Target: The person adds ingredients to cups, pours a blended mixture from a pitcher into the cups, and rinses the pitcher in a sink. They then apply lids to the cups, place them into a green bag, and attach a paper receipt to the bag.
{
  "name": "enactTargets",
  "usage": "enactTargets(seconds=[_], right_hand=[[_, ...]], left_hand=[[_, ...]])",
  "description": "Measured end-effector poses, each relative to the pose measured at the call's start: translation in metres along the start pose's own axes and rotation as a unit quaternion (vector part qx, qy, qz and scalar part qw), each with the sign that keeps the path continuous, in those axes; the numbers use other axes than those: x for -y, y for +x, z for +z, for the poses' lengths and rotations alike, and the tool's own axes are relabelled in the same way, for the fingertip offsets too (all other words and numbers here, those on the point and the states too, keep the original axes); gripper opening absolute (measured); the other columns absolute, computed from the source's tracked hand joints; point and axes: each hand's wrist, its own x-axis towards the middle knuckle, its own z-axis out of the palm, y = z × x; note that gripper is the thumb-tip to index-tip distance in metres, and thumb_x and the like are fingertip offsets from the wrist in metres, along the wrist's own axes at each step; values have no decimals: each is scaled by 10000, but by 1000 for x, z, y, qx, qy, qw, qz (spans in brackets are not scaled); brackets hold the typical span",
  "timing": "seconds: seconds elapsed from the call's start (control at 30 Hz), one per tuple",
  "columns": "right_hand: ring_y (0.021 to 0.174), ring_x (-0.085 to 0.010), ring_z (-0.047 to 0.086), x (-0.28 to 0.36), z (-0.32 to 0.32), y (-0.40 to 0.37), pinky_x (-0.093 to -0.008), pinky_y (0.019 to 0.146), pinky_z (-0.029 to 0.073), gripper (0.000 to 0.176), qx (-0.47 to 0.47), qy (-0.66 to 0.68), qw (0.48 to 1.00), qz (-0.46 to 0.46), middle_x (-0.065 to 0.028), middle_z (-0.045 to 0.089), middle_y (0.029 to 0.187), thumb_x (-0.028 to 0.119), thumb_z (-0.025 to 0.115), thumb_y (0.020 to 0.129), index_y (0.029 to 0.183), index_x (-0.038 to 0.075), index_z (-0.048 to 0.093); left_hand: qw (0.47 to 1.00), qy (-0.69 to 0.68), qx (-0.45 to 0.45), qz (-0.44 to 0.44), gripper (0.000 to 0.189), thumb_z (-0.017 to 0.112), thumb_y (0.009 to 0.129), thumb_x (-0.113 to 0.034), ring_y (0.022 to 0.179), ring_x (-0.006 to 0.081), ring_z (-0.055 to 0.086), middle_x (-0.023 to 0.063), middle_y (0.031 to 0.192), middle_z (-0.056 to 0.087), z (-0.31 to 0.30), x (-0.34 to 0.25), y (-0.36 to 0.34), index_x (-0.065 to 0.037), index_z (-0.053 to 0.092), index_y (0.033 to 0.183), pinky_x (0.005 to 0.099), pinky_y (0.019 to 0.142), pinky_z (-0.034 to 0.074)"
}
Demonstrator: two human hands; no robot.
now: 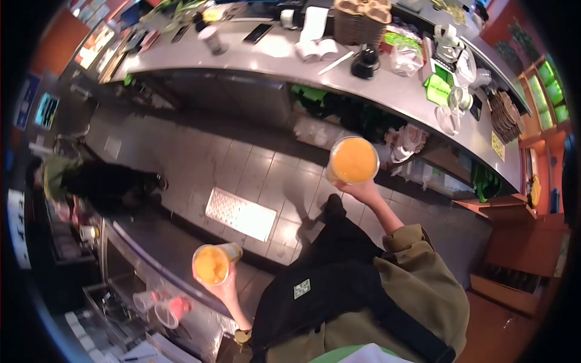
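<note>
Looks like the carrying step tbh, left hand point(226, 290) gripping a clear plastic cup of chunky orange drink point(211, 265) near left, right hand point(362, 191) around a clear plastic cup of smooth orange drink point(354, 160) farther right, so next move prob needs both level.

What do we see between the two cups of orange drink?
In the head view, a bright floor plate and tiled floor show between left cup and right cup.

Fingers of the right hand point(362, 192) are mostly hidden by an orange-filled cup point(354, 160); cardboard carriers point(363, 8) are cut off by the top edge.
</note>
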Motion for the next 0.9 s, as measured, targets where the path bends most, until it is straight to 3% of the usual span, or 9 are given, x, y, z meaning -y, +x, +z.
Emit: enactTargets(seconds=[0.03,0.17,0.3,0.37,0.47,0.53,0.57,0.7,0.9], right_hand=[[993,-215,571,-21,-30,21,-331,880,442,521,-39,-109,991,-69,-93,587,1093,153,759,639,1103,39,552],[980,-224,577,-63,-139,92,-339,878,441,477,-145,-195,968,-61,-93,614,1029,179,765,635,1051,41,579],[871,-195,615,-97,-218,138,-314,775,483,353,-250,-55,967,8,-102,647,933,155,739,667,967,17,616],[870,-184,617,-113,-247,153,-313,772,483,344,-286,-76,952,71,-100,652,924,171,740,684,967,13,624],[864,-173,613,-151,-278,161,-311,763,484,354,-290,-81,940,161,-98,655,912,203,743,707,980,10,629],[857,-168,609,-168,-292,162,-311,763,484,368,-280,-96,923,245,-105,654,924,216,749,723,1005,9,631],[856,-170,615,-184,-294,164,-310,761,489,360,-341,-69,927,137,-108,659,927,191,754,710,994,6,632],[869,-172,627,-170,-325,183,-298,759,498,375,-334,-33,937,103,-99,662,936,173,762,686,995,9,627],[933,-180,610,-166,-351,184,-306,811,479,479,-242,39,962,124,-107,639,997,137,767,661,1076,-1,571]], left_hand=[[999,-42,33,-1,877,804,571,-78,1152,246,436,132,1245,422,37,-22,16,-20,317,1298,381,994,355],[972,-153,169,60,883,809,583,-93,1142,243,441,133,1244,412,200,-100,72,-20,293,1296,375,983,362],[895,-292,299,154,861,824,557,-82,1099,230,484,117,1184,469,349,-206,105,-41,324,1257,362,955,397],[856,-352,366,98,863,840,545,-100,1089,229,494,116,1174,483,411,-244,104,-48,344,1250,369,948,408],[842,-284,443,118,869,843,554,-111,1117,214,461,116,1205,455,494,-275,97,-38,336,1257,353,956,406],[814,-302,483,114,875,851,536,-139,1095,216,489,116,1180,481,532,-297,93,-45,358,1253,361,939,417],[800,-315,498,114,878,855,527,-152,1085,217,502,116,1168,494,554,-312,90,-48,370,1251,364,930,423],[713,-394,557,163,860,831,565,-99,1067,219,527,127,1168,496,617,-341,86,-11,334,1261,344,911,445],[710,-310,590,225,966,843,545,-144,1154,253,446,152,1265,401,643,-349,97,-24,244,1293,382,973,392]])
